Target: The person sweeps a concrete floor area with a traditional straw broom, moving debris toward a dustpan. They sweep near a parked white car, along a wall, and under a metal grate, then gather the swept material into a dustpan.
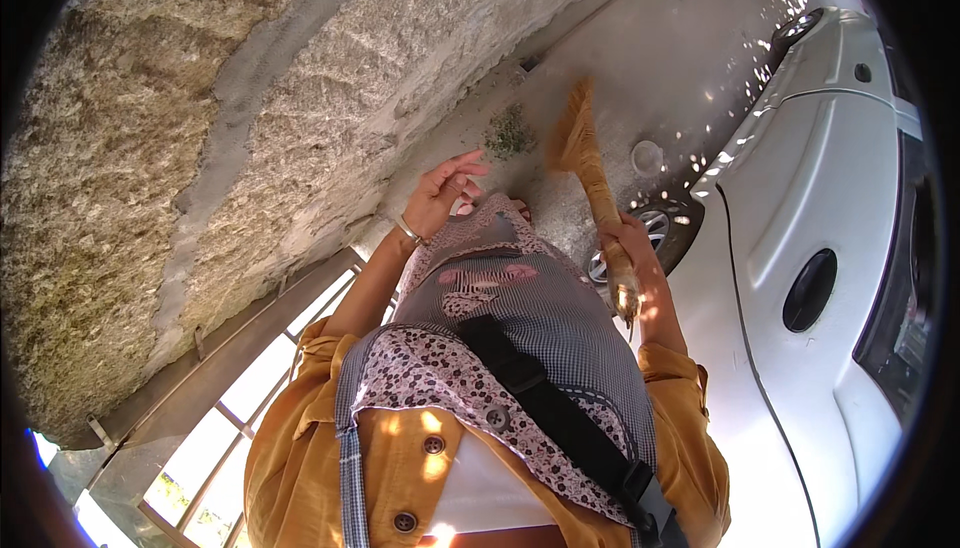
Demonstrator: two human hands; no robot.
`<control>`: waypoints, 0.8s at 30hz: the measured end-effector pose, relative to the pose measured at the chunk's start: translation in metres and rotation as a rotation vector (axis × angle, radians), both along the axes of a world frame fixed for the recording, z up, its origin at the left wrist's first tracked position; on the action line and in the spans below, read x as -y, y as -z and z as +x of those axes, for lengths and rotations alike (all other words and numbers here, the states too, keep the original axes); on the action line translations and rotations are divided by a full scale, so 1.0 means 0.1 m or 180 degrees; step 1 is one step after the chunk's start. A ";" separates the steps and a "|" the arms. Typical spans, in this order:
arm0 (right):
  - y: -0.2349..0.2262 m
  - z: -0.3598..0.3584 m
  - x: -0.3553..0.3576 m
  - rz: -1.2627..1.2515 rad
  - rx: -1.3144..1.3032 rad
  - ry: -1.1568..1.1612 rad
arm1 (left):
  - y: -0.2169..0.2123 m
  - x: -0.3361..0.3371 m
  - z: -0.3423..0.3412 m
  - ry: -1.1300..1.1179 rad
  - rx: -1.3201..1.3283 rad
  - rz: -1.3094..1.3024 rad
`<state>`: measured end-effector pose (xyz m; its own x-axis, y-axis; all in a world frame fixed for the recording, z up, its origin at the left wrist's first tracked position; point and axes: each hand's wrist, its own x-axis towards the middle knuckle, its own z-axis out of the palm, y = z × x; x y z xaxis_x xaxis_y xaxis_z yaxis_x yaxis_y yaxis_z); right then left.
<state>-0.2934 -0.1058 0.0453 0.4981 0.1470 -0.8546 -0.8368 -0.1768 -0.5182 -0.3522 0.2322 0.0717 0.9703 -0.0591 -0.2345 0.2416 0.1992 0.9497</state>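
A short straw hand broom [597,183] is gripped in my right hand [628,245], its fingers wrapped round the handle. The fanned bristles point away from me, above or on the concrete ground; I cannot tell if they touch it. To the left of the bristles lies a small heap of green leafy sweepings [510,132]. My left hand [447,188] is held out near the stone wall with fingers apart and slightly bent. It holds nothing.
A rough stone wall [330,98] runs along the left. On the right stands a silver car [800,178], its wheel [655,233] close to my right hand. A round pale object [647,158] lies on the ground [680,58] right of the broom. Behind on the left is a metal railing [235,418].
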 end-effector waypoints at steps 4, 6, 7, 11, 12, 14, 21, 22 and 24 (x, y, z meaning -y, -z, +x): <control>0.01 0.36 -0.26 0.0678 0.0292 0.0433 | 0.14 0.02 -0.27 -0.0041 -0.0403 0.0461; 0.10 0.58 -0.49 0.0963 0.0481 0.0666 | 0.20 0.01 -0.42 -0.0008 -0.0627 0.0644; 0.19 0.76 -0.60 0.1023 0.0428 0.0711 | 0.18 0.01 -0.49 -0.0120 -0.0652 0.0753; 0.82 1.57 -0.97 0.1466 0.0282 0.0890 | 0.13 0.04 -0.73 -0.0548 -0.0871 0.1046; 0.89 1.70 -1.12 0.1411 0.0163 0.0921 | 0.13 0.02 -0.81 -0.0648 -0.0962 0.1076; 1.06 1.86 -1.35 0.1431 -0.0092 0.0791 | 0.18 0.01 -0.97 -0.0909 -0.1052 0.0993; 1.19 1.33 -2.02 0.1010 -0.0617 0.0217 | 0.23 0.06 -1.19 -0.1263 -0.1158 0.0821; 1.14 1.13 -2.12 0.1035 -0.0682 0.0220 | 0.24 0.07 -1.15 -0.1246 -0.1120 0.0796; 1.19 0.77 -2.18 0.1523 -0.0728 0.0198 | 0.28 0.10 -1.08 -0.1174 -0.1041 0.0735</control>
<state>-0.2166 0.1121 -0.0741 0.3270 0.5231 -0.7870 -0.9392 0.0880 -0.3318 -0.4599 0.2224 0.0441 0.7911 0.3603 -0.4943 0.4854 0.1218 0.8658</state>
